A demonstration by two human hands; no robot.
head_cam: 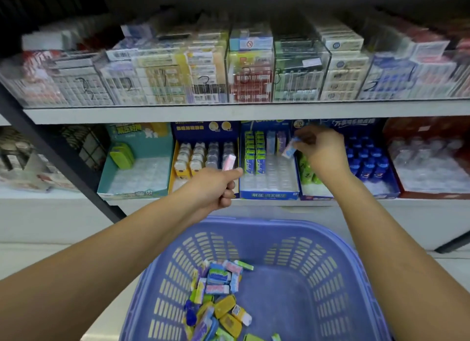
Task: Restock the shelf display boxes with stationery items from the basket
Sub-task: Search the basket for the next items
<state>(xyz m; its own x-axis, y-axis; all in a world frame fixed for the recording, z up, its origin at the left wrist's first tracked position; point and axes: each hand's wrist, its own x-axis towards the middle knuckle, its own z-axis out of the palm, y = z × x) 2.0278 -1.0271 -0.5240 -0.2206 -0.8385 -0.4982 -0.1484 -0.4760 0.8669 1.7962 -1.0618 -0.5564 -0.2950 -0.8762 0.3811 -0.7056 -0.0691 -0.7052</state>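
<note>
In the right grip [321, 149], pinched by its top end: blue eraser [290, 149], long axis near upright, tilted, just over the right rear of the blue box [269, 195]. Bare slots below and left. In the left grip [216, 185], clutched upright: pink eraser [229, 163], short of that box. Nearer for placing, by judgement: the right. More stock down in the basket [254, 233].

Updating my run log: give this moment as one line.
left hand: holds pink packet | right hand: holds blue-white packet over blue display box | basket: holds loose items
</note>
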